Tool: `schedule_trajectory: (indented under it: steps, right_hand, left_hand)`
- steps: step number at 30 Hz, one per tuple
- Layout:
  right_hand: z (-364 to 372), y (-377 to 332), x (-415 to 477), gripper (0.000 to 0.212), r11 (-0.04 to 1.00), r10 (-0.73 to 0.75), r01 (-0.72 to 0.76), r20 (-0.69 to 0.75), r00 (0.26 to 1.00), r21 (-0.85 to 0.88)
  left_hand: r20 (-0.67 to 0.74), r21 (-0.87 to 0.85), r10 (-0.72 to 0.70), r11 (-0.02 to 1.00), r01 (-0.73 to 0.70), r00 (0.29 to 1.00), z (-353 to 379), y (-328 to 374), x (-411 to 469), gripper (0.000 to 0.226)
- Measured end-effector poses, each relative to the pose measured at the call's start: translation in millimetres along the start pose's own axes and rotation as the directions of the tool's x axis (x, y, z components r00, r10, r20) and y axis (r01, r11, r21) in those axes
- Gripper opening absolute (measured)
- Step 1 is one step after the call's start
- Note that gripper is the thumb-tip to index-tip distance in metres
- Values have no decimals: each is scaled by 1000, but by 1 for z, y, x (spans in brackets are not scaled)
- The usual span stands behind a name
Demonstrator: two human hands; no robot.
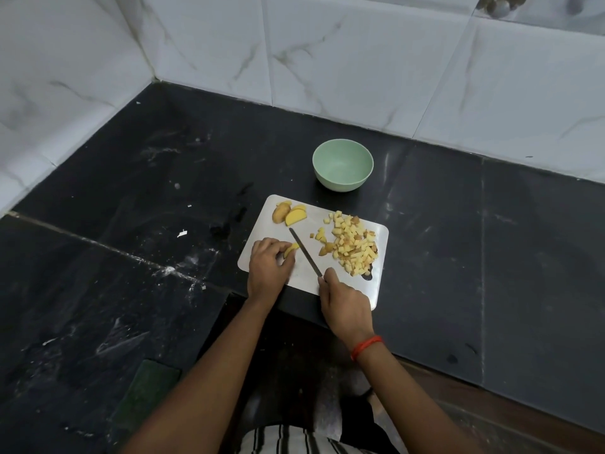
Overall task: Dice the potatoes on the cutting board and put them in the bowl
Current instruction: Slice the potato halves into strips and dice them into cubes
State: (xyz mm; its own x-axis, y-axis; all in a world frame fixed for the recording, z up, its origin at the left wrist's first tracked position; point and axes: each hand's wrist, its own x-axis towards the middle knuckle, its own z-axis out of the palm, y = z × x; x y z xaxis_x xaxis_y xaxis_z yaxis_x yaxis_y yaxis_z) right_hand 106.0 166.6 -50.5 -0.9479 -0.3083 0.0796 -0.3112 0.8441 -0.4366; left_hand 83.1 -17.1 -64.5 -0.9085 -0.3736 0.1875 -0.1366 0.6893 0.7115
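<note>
A white cutting board (307, 221) lies on the black counter. On its right half sits a pile of diced potato (353, 245). Potato wedges (289, 213) rest at its far left corner. My left hand (266, 268) pinches a potato slice (290, 250) against the board. My right hand (345, 306) grips the handle of a knife (304, 252); its blade lies just right of the slice, tip pointing away from me. A pale green bowl (342, 165) stands behind the board with nothing in it.
The black stone counter (131, 208) runs into a corner of white marble-look wall tiles (360, 54). White smudges and crumbs dot the counter to the left. A green pad (147, 391) lies near the front left edge.
</note>
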Motion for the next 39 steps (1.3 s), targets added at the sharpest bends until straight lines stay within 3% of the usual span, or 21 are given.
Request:
schedule_trajectory:
  steps: [13, 25, 31, 34, 39]
  right_hand:
    - [9, -15, -5, 15, 994, 58, -59, -12, 998, -88]
    - [2, -13, 4, 11, 997, 55, -47, 129, 990, -63]
    - [-2, -7, -19, 16, 985, 42, -30, 67, 997, -172]
    - [0, -12, -17, 18, 990, 98, -99, -13, 995, -105]
    - [-2, -16, 7, 21, 997, 69, -67, 28, 997, -46]
  left_hand:
    - [-6, -52, -13, 999, 13, 1000, 0, -2, 2, 15]
    - [11, -27, 1, 1000, -1, 1000, 0, -5, 2, 16]
    - [1, -22, -4, 1000, 4, 1000, 2, -5, 4, 18]
    - [-13, -37, -1, 999, 1, 1000, 2, -3, 3, 19]
    - [-31, -72, -18, 997, 16, 999, 2, -5, 2, 15]
